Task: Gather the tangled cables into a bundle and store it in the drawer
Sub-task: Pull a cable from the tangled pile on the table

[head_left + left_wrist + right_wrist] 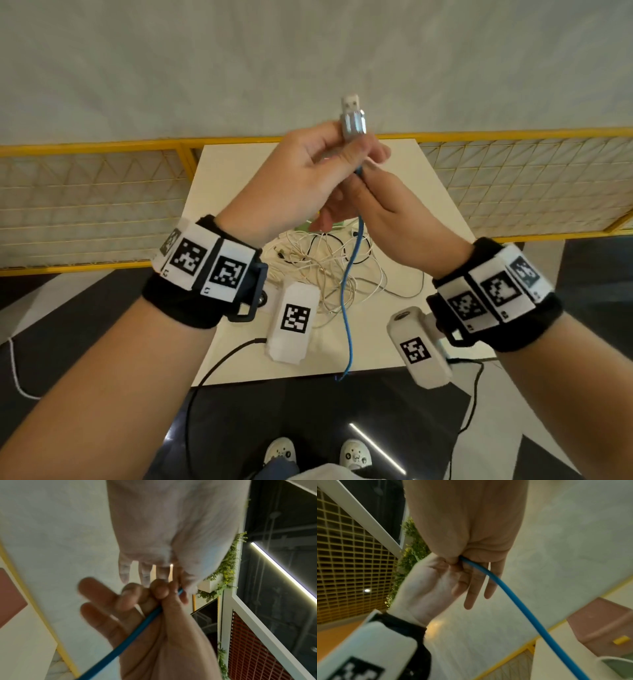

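A blue cable (346,301) with a silver USB plug (352,118) is held up over the white table (226,192). My left hand (356,145) grips the base of the plug, which points upward. Just below it my right hand (359,178) pinches the blue cable (505,588) between thumb and forefinger, its other fingers (101,589) spread loosely. The cable hangs down past the table's front edge. A tangle of thin white and black cables (325,270) lies on the table beneath my hands. A pink box (599,626) with a yellow tab stands on the table.
A yellow wire-mesh fence (85,205) runs behind the table on both sides, with a pale wall above it. Black leads (212,370) trail from my wrist cameras to the dark floor. My shoes (354,454) stand close to the table's front edge.
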Action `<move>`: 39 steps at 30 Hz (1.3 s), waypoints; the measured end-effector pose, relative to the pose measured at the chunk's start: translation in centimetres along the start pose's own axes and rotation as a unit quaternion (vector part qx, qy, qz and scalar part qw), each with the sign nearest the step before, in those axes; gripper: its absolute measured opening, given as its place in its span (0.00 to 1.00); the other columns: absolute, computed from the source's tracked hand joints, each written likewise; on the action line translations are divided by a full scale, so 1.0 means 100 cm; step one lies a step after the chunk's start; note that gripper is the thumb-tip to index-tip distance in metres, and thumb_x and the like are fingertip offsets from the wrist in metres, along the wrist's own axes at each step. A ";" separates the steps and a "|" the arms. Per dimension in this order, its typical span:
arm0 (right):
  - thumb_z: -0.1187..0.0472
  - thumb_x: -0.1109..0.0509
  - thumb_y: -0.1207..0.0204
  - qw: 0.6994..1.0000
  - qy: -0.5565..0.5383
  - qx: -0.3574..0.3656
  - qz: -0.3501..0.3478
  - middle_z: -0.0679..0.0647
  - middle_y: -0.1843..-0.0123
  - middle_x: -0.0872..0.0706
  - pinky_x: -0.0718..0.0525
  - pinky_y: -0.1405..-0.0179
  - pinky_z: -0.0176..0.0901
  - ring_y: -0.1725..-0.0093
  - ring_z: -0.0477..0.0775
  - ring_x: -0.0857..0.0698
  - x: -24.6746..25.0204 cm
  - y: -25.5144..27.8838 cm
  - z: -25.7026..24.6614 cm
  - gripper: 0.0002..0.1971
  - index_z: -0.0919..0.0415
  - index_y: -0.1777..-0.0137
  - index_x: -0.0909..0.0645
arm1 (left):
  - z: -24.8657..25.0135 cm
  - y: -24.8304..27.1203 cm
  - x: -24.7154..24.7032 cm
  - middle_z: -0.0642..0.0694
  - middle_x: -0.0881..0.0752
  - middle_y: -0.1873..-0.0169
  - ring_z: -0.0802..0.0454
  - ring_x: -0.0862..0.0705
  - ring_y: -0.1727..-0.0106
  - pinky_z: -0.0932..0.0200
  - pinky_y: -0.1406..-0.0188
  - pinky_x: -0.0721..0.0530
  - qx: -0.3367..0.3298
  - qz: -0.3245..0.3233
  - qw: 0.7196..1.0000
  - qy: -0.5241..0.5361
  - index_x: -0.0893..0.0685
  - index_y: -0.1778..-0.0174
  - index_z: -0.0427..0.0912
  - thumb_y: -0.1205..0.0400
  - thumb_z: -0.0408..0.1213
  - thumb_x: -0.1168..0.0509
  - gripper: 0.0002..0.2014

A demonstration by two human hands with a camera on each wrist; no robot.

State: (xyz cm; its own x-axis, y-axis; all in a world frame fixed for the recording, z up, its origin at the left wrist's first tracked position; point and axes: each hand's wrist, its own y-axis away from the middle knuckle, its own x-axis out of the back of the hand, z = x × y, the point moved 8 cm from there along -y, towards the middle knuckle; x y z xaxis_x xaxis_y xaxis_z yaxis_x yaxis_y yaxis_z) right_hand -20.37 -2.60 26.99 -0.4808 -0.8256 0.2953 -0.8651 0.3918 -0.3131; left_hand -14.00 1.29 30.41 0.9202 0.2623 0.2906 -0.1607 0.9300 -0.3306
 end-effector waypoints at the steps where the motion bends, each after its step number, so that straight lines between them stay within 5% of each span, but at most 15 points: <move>1: 0.67 0.53 0.13 1.000 0.001 -0.003 -0.005 0.65 0.62 0.23 0.13 0.55 0.45 0.61 0.56 0.14 -0.003 0.000 0.008 0.12 0.70 0.52 0.30 | 0.002 -0.002 0.007 0.42 0.09 0.50 0.46 0.13 0.68 0.39 0.65 0.13 -0.013 0.041 0.999 0.005 0.17 0.53 0.44 0.11 0.41 0.43 0.11; 3: 0.63 0.53 0.13 0.998 0.043 -0.030 -0.033 0.67 0.62 0.20 0.15 0.56 0.42 0.61 0.55 0.14 -0.011 0.006 0.035 0.12 0.64 0.55 0.31 | 0.004 -0.007 0.025 0.49 0.07 0.60 0.49 0.08 0.54 0.47 0.42 0.14 -0.039 0.123 0.991 0.040 0.22 0.56 0.43 0.10 0.39 0.45 0.11; 4: 0.62 0.53 0.13 0.993 0.086 -0.051 -0.055 0.65 0.61 0.17 0.16 0.54 0.44 0.60 0.54 0.14 -0.016 0.010 0.054 0.13 0.65 0.54 0.31 | 0.004 -0.009 0.034 0.50 0.08 0.63 0.49 0.08 0.53 0.50 0.41 0.14 -0.044 0.152 0.985 0.069 0.23 0.56 0.42 0.10 0.37 0.46 0.11; 8: 0.57 0.51 0.12 0.934 0.257 -0.174 -0.175 0.55 0.50 0.13 0.21 0.44 0.49 0.49 0.59 0.16 -0.025 0.038 0.149 0.15 0.64 0.47 0.24 | -0.003 -0.015 0.053 0.53 0.17 0.72 0.52 0.15 0.69 0.56 0.62 0.15 -0.033 0.205 0.973 0.104 0.24 0.55 0.44 0.09 0.39 0.48 0.12; 10: 0.57 0.44 0.14 0.897 0.292 -0.225 -0.243 0.58 0.41 0.17 0.22 0.38 0.53 0.41 0.61 0.19 -0.021 0.057 0.191 0.13 0.63 0.38 0.23 | -0.012 -0.019 0.052 0.56 0.28 0.78 0.57 0.30 0.76 0.62 0.73 0.27 -0.009 0.205 0.972 0.114 0.22 0.56 0.44 0.10 0.39 0.46 0.11; 12: 0.61 0.34 0.19 0.894 0.281 -0.238 -0.253 0.55 0.31 0.22 0.24 0.31 0.45 0.33 0.54 0.23 -0.006 0.068 0.216 0.19 0.62 0.30 0.27 | -0.027 -0.023 0.049 0.56 0.34 0.79 0.57 0.39 0.78 0.63 0.78 0.38 0.036 0.208 0.971 0.116 0.20 0.57 0.44 0.12 0.37 0.40 0.08; 14: 0.67 0.29 0.24 0.913 0.237 -0.272 -0.189 0.53 0.32 0.22 0.24 0.39 0.32 0.32 0.50 0.23 0.022 0.072 0.232 0.23 0.62 0.30 0.26 | -0.041 -0.026 0.042 0.56 0.35 0.80 0.57 0.41 0.80 0.63 0.81 0.41 0.073 0.194 0.974 0.096 0.17 0.55 0.46 0.15 0.34 0.35 0.04; 16: 0.70 0.30 0.25 0.918 0.243 -0.304 -0.069 0.57 0.40 0.18 0.25 0.47 0.33 0.39 0.55 0.17 0.060 0.076 0.252 0.17 0.62 0.37 0.21 | -0.056 -0.027 0.029 0.55 0.35 0.81 0.58 0.40 0.82 0.64 0.82 0.41 0.102 0.162 0.978 0.080 0.15 0.52 0.44 0.14 0.36 0.36 0.05; 19: 0.69 0.35 0.24 0.864 0.313 -0.391 0.058 0.62 0.40 0.19 0.25 0.48 0.39 0.50 0.56 0.19 0.112 0.097 0.287 0.12 0.60 0.42 0.18 | -0.081 -0.027 0.006 0.55 0.35 0.81 0.56 0.38 0.81 0.64 0.80 0.35 0.157 0.103 0.980 0.063 0.13 0.48 0.40 0.11 0.42 0.42 0.14; 23: 0.62 0.37 0.22 0.780 0.327 -0.532 0.029 0.62 0.30 0.33 0.22 0.36 0.48 0.44 0.65 0.18 0.125 0.128 0.321 0.15 0.56 0.36 0.21 | -0.122 -0.026 -0.026 0.51 0.31 0.76 0.57 0.36 0.80 0.64 0.78 0.34 0.219 0.047 0.974 0.021 0.12 0.48 0.42 0.12 0.43 0.41 0.13; 25: 0.58 0.38 0.21 0.763 0.336 -0.553 0.001 0.62 0.30 0.34 0.23 0.33 0.50 0.40 0.67 0.19 0.119 0.130 0.329 0.17 0.54 0.32 0.23 | -0.139 -0.027 -0.035 0.48 0.25 0.70 0.60 0.35 0.80 0.63 0.79 0.33 0.242 0.046 0.969 0.005 0.12 0.48 0.46 0.14 0.44 0.36 0.09; 28: 0.58 0.39 0.20 0.751 0.363 -0.552 -0.001 0.63 0.31 0.30 0.24 0.32 0.51 0.37 0.66 0.21 0.114 0.121 0.334 0.19 0.59 0.31 0.22 | -0.156 -0.027 -0.043 0.56 0.31 0.74 0.63 0.34 0.81 0.68 0.80 0.30 0.278 0.057 0.959 0.025 0.17 0.39 0.43 0.14 0.49 0.37 0.15; 34: 0.63 0.33 0.25 0.772 0.310 -0.551 0.063 0.66 0.33 0.21 0.21 0.36 0.51 0.34 0.66 0.22 0.118 0.111 0.340 0.20 0.69 0.34 0.22 | -0.173 -0.028 -0.046 0.57 0.36 0.80 0.60 0.40 0.82 0.66 0.84 0.39 0.291 0.101 0.944 0.116 0.24 0.55 0.44 0.10 0.48 0.47 0.14; 39: 0.74 0.34 0.24 0.829 0.192 -0.461 0.252 0.63 0.40 0.15 0.20 0.46 0.41 0.45 0.62 0.15 0.127 0.102 0.321 0.16 0.67 0.37 0.19 | -0.179 -0.030 -0.041 0.56 0.34 0.80 0.61 0.37 0.84 0.66 0.83 0.35 0.275 0.107 0.954 0.059 0.21 0.57 0.44 0.13 0.45 0.39 0.11</move>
State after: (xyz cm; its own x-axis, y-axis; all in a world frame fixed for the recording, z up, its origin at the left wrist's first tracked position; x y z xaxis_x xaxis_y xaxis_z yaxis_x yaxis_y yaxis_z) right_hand -30.66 -22.09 -1.39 -0.6711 -0.3417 0.6579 -0.1965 0.9377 0.2866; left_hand -10.87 -7.14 14.12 0.8740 0.4604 0.1554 -0.4821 0.8616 0.1589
